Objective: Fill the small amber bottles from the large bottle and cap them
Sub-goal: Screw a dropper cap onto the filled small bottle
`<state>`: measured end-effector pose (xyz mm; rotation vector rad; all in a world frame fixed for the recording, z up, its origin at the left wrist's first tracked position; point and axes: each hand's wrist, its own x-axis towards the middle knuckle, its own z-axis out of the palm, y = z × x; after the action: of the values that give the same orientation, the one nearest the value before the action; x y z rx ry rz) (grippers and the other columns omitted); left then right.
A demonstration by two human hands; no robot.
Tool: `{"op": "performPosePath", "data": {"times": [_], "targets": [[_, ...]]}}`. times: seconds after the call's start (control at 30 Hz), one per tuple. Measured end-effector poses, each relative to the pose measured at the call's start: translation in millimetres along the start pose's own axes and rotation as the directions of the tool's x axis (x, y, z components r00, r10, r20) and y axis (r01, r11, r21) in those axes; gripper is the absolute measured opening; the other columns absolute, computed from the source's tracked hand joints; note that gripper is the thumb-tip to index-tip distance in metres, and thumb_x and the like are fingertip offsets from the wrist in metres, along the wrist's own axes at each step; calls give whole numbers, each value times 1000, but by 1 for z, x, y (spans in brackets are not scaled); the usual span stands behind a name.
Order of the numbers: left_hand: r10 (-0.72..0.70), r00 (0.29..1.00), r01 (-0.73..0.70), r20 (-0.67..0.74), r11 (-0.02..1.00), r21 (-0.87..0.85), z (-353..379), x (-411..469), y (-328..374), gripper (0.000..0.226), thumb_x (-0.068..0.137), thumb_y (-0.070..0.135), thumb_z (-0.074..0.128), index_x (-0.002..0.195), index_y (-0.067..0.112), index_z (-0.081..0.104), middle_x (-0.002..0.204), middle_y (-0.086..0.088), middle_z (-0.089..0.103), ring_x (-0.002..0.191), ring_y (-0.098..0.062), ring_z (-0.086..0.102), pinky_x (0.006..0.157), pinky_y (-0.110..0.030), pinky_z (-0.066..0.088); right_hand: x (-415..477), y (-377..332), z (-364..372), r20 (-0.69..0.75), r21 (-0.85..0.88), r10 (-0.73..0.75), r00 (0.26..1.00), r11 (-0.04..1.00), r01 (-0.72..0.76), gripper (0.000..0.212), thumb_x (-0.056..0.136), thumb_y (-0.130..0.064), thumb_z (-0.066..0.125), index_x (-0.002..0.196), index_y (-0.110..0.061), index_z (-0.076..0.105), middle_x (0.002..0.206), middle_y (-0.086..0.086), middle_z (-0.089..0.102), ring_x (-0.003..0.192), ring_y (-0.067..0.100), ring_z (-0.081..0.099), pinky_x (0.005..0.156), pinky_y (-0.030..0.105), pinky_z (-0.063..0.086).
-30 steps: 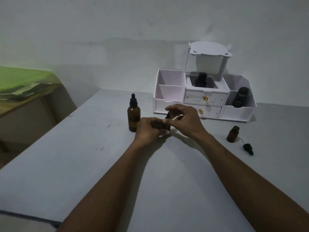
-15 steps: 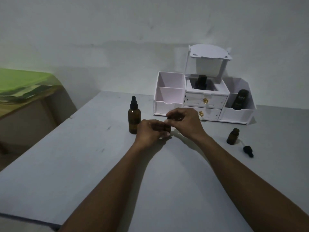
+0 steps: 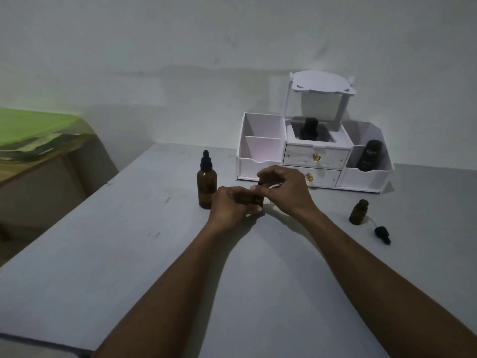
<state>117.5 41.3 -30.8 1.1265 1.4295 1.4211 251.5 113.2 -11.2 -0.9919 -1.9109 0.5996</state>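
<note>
On the grey table, my left hand (image 3: 233, 204) grips a small amber bottle (image 3: 258, 200), mostly hidden by my fingers. Over its top my right hand (image 3: 285, 191) pinches the dark cap (image 3: 260, 181). Just left of my hands stands the large amber bottle (image 3: 206, 188), with its black dropper cap on. Off to the right, a second small amber bottle (image 3: 358, 212) stands uncapped. Its black dropper cap (image 3: 382, 235) lies on the table beside it.
A white organiser (image 3: 260, 148) with two gold-knobbed drawers stands at the back against the wall. It holds a dark bottle (image 3: 308, 129) in the middle and a black container (image 3: 369, 155) on the right. A green-covered surface (image 3: 33, 130) lies to the left, past the table edge.
Both hands stay on the small bottle. The fingers of my right hand have shifted slightly around its cap. The view tilted a little.
</note>
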Motion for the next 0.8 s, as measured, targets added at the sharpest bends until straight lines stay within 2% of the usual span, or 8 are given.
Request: {"op": "performPosePath", "data": {"times": [0.07,0.17,0.3,0.4,0.47,0.8], "targets": [[-17,1000,17,5,1000,-20,-1,0,-1,27,79,-10,81,103,0,77,93,-8,79,78,-21,77,70,-30,63,0,1,0,19,5,4,1000,1000,-4,24,77,-18,84,99,-19,76,89,-8,73,80,3,70,77,19,60],[-28,1000,28,6,999,-25,0,2,-1,29,79,-10,80,107,-1,76,97,-10,78,85,-27,76,76,-37,64,-1,2,2,0,-8,41,999,999,-41,17,77,-19,84,92,-18,77,84,-8,73,76,4,70,70,12,56],[-5,1000,5,-2,1000,11,0,1,-1,26,79,-9,80,104,0,77,93,-8,78,78,-21,76,69,-27,62,1,0,2,3,3,61,998,998,-61,19,75,-22,86,92,-19,77,82,-11,72,72,0,69,64,7,52],[4,1000,-4,-3,1000,5,-1,2,-2,26,78,-11,81,102,-1,77,90,-10,78,79,-24,77,72,-31,63,1,1,-1,27,24,44,999,999,-45,24,75,-17,85,98,-21,77,85,-13,72,75,-3,69,67,7,51],[0,1000,0,-1,1000,-10,-1,3,-3,26,79,-11,80,103,-2,77,90,-11,78,79,-24,78,72,-33,64,0,2,-1,30,-2,40,999,999,-40,21,76,-14,84,95,-20,78,84,-12,73,76,-2,69,68,7,51],[-38,999,39,10,995,-88,1,2,-3,29,79,-13,79,106,-3,75,93,-11,78,77,-21,78,65,-25,60,-1,1,0,-7,-7,50,999,999,-50,16,77,-15,84,93,-18,79,82,-11,72,74,0,69,66,6,51]]}}
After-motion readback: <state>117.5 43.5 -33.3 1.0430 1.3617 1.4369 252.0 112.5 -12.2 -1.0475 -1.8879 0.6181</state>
